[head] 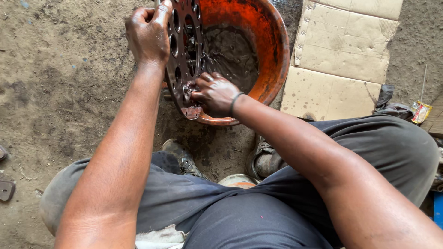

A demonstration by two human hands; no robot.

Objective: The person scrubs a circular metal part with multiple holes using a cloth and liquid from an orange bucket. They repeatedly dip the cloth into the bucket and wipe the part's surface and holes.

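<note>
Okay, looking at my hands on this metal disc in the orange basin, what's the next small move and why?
Probably keep the left hand steadying the disc's top edge while the right hand rubs its lower rim. The perforated metal disc stands tilted in the orange basin of dark liquid, and grime shows around the holes.

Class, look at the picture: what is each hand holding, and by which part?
Left hand grips the round holed metal plate by its upper rim. Right hand pinches a small fitting at its lower edge.
</note>
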